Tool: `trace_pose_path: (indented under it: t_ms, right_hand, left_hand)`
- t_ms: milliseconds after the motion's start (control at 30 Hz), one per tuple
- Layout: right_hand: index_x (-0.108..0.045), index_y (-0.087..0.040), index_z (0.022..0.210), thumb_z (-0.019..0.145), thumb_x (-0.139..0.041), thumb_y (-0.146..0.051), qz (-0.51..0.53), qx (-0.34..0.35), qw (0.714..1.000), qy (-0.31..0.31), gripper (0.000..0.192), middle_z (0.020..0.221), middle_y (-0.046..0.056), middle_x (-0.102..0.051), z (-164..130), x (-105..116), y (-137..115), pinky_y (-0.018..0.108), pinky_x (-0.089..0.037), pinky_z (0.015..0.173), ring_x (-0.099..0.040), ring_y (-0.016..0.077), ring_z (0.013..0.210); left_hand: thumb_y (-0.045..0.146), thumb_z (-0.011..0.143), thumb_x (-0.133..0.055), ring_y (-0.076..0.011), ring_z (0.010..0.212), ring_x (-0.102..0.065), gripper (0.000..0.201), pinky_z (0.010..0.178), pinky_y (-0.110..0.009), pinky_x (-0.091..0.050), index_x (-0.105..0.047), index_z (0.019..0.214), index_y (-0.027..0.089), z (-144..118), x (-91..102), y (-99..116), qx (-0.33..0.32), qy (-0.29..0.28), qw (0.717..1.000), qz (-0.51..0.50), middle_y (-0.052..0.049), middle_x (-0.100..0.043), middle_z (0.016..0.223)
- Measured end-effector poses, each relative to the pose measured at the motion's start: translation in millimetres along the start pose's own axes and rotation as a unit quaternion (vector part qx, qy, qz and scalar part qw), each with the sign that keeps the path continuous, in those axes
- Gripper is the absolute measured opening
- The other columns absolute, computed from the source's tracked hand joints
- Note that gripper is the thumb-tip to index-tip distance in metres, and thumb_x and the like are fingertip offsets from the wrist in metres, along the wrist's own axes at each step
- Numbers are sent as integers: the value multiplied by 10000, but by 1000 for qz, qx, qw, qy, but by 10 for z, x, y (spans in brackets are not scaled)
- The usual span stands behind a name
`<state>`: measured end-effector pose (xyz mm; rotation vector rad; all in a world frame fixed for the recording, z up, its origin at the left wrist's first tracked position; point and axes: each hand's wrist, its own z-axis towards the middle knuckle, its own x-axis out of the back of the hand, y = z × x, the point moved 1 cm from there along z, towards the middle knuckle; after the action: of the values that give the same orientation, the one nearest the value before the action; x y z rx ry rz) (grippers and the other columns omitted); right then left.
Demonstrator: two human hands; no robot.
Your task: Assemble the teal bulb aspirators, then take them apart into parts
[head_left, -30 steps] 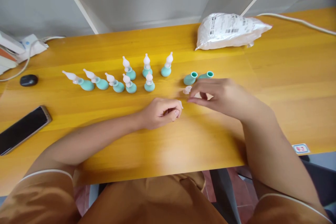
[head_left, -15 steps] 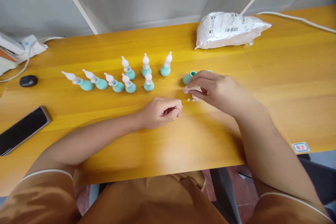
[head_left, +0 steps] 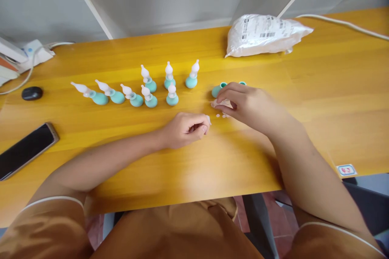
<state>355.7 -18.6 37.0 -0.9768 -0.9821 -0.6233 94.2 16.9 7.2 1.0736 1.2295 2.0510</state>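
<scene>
Pinching a small white tip [head_left: 221, 103] with right hand [head_left: 249, 105], centre frame.
Curled loosely, left hand [head_left: 185, 129]; contents unclear; teal bulbs [head_left: 217, 90] just behind.

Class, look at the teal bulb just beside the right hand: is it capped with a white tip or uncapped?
Uncapped. The teal bulb shows an open round mouth, with no white tip on it.

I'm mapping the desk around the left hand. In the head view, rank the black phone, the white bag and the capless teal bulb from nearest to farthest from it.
From the left hand:
1. Capless teal bulb, just up and right, by the right hand.
2. White bag, far back right.
3. Black phone, far left edge.
</scene>
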Motion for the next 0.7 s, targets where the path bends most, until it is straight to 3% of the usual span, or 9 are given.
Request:
trace_pose_path:
  t_ms: [200, 300, 367, 467, 567, 700]
  right_hand:
    - [-768, -272, 1113, 1094, -638, -327, -4, -6, 1000, 2, 143, 1214, 114, -812, 34, 12, -71, 458, -591, 829, -787, 312, 980]
    - [-775, -299, 1092, 1072, -688, -361, 77, -9, 997, 30, 109, 1155, 83, -806, 43, 88, -143, 432, -574, 755, -738, 259, 832]
    - [-780, -327, 1115, 1037, -763, -391, 156, -22, 986, 60, 102, 1012, 38, -788, 32, 142, -203, 406, -527, 663, -648, 215, 686]
    - [-785, -357, 1165, 962, -879, -445, 286, -41, 955, 63, 240, 882, -7, -744, -5, 181, -287, 392, -470, 596, -559, 189, 606]
    - [-801, -371, 1172, 932, -914, -476, 336, -43, 941, 25, 285, 873, -17, -752, -33, 165, -336, 380, -470, 600, -548, 177, 608]
    - [-815, -377, 1171, 967, -876, -501, 302, -19, 953, 1, 247, 856, -22, -765, -19, 170, -349, 367, -481, 604, -559, 175, 612]
  left_hand:
    - [231, 1065, -555, -107, 629, -542, 201, 637, -247, -427, -629, 881, 198, -6, -5, 5, 3, 9, 1000, -22, 20, -654, 752]
    - [289, 1087, -582, -111, 663, -572, 98, 654, -243, -463, -625, 1059, 206, -24, -42, -46, 20, 37, 997, -71, 15, -660, 821]
    - [341, 1106, -596, -109, 679, -579, 176, 660, -237, -473, -580, 1231, 217, -29, -65, -80, 16, 63, 992, -110, 23, -645, 855]
    - [424, 1126, -610, -109, 659, -543, 328, 641, -240, -439, -523, 1376, 230, -21, -71, -96, 18, 75, 989, -126, 48, -601, 830]
    - [500, 1126, -624, -112, 639, -516, 317, 636, -257, -419, -597, 1262, 216, -2, -53, -73, 33, 48, 992, -111, 57, -564, 771]
    - [492, 1103, -663, -105, 638, -515, 296, 650, -263, -428, -626, 1056, 202, 17, -45, -45, 37, 27, 994, -96, 52, -570, 755]
